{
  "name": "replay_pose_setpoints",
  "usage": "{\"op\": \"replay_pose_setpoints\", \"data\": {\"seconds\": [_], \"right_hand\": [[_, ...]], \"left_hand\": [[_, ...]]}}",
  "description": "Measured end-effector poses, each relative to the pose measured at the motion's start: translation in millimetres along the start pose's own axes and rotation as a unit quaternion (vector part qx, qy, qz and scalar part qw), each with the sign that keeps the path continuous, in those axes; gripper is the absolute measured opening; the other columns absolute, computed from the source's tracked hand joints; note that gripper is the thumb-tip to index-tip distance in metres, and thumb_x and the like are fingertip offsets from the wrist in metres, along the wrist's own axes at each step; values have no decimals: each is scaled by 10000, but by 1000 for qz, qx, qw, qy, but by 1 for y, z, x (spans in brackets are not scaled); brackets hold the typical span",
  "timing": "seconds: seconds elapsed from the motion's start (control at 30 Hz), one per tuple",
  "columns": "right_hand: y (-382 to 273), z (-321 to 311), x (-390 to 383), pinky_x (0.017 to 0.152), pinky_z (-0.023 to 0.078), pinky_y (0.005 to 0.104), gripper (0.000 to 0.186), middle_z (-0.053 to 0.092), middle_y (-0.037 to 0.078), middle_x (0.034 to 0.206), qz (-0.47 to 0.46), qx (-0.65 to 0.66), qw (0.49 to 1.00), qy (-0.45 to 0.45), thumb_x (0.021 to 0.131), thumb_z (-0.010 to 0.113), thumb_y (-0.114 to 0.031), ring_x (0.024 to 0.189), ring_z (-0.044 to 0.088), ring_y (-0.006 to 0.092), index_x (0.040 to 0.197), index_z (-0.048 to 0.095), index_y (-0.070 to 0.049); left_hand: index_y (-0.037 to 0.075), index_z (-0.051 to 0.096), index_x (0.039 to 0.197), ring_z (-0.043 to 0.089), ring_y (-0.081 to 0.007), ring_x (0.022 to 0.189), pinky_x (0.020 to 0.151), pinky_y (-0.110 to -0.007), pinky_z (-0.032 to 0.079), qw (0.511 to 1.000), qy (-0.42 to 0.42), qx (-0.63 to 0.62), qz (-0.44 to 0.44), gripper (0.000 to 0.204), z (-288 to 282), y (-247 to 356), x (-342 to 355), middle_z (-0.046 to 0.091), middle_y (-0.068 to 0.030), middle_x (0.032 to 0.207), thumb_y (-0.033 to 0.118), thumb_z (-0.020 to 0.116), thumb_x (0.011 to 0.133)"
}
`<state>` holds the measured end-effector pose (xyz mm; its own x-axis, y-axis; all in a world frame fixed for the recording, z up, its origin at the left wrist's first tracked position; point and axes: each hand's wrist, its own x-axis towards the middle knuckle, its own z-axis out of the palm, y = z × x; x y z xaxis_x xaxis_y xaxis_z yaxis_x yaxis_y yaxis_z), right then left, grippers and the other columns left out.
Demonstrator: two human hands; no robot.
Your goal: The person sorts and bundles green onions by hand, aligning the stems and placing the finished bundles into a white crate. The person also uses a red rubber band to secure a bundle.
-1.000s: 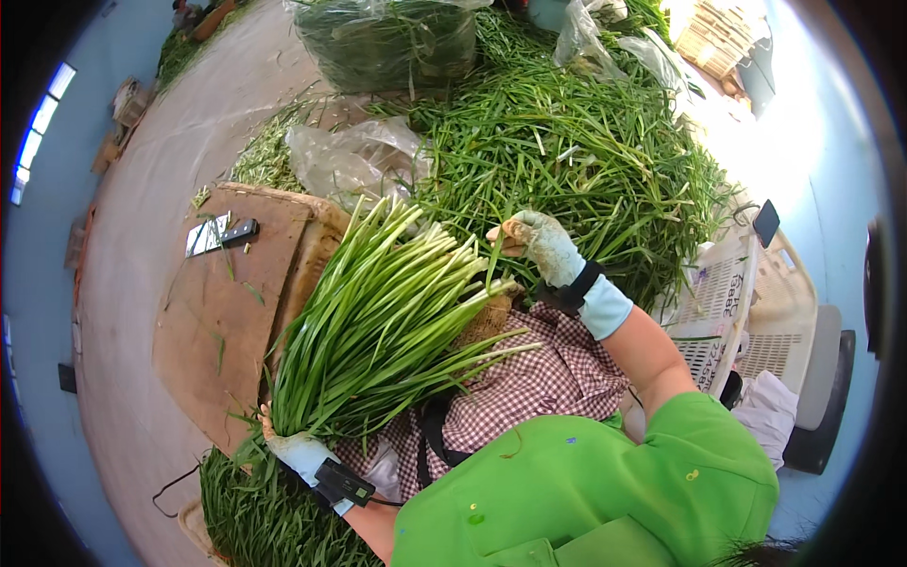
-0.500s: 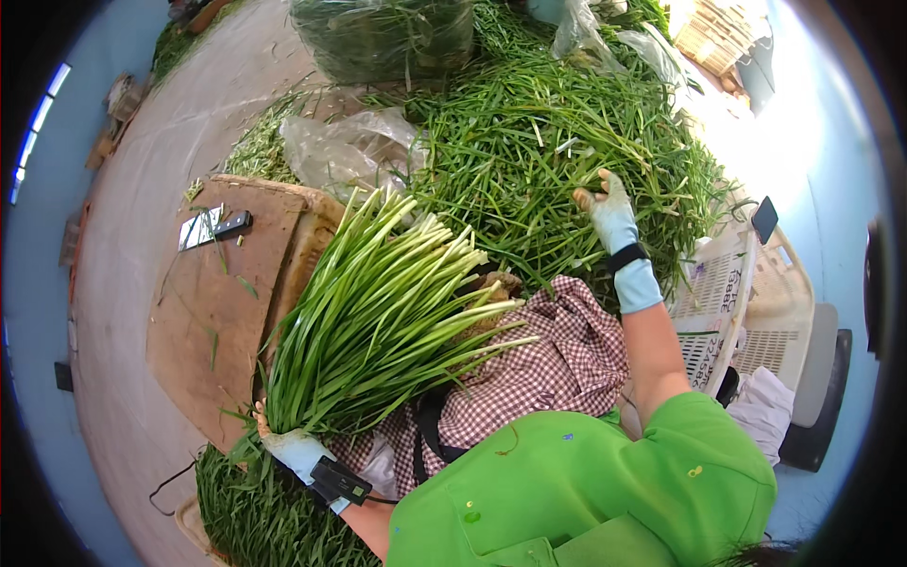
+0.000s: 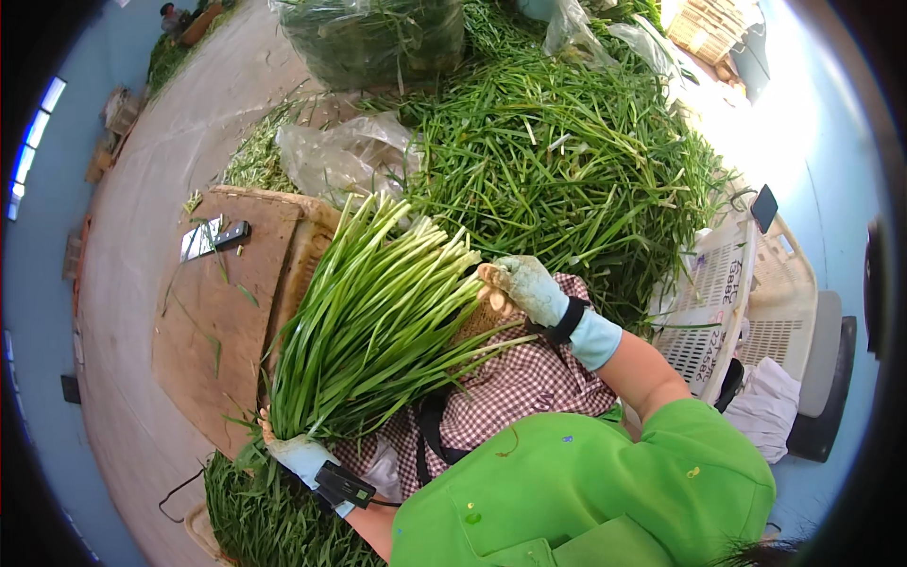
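Observation:
A large bunch of garlic chives (image 3: 378,321), pale at the cut ends and dark green at the leaf tips, lies across my lap. My left hand (image 3: 300,455), in a light blue glove with bare fingertips, grips its leafy end from below; part of the fingers is hidden behind the leaves. At the pale stem ends, my right hand (image 3: 524,288), gloved the same way, is closed in a pinch on a few stalks. A knife (image 3: 215,238) with a wide blade and black handle rests on the brown board (image 3: 222,312) to the left.
A big loose heap of chives (image 3: 567,161) spreads ahead of me. Beside it are a crumpled clear bag (image 3: 345,156) and a full plastic-wrapped bale (image 3: 373,42). White plastic crates (image 3: 709,302) stand at right. More leaves (image 3: 274,520) sit in a container at lower left.
My right hand has come down and left from over the heap to the pale stem ends, its fingers closing there. My left hand keeps its hold on the bunch.

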<state>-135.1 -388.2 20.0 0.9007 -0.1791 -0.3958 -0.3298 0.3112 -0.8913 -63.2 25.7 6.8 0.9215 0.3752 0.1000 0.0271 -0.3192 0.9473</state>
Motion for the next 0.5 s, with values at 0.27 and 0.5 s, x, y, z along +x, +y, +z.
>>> {"op": "replay_pose_setpoints", "data": {"seconds": [0.27, 0.5], "right_hand": [[6, -3, 15, 445, 448, 198, 299, 633, 65, 712, 39, 19, 999, -5, 874, 602, -293, 539, 584, 107, 948, 611, -4], [21, -3, 18, 449, 471, 208, 168, 632, 92, 703, -21, -13, 1000, -19, 871, 593, -163, 544, 607, 136, 901, 555, -2]], "left_hand": [[82, 479, 1237, 505, -190, 1128, 981, -348, 406, 991, 15, -115, -67, 356, 3, 5, -1, 505, -71, 1273, 177, 357, 917], [97, 535, 1198, 533, -188, 1097, 964, -353, 416, 974, 28, -204, -93, 338, 5, 6, 0, 553, -63, 1215, 241, 408, 919]]}}
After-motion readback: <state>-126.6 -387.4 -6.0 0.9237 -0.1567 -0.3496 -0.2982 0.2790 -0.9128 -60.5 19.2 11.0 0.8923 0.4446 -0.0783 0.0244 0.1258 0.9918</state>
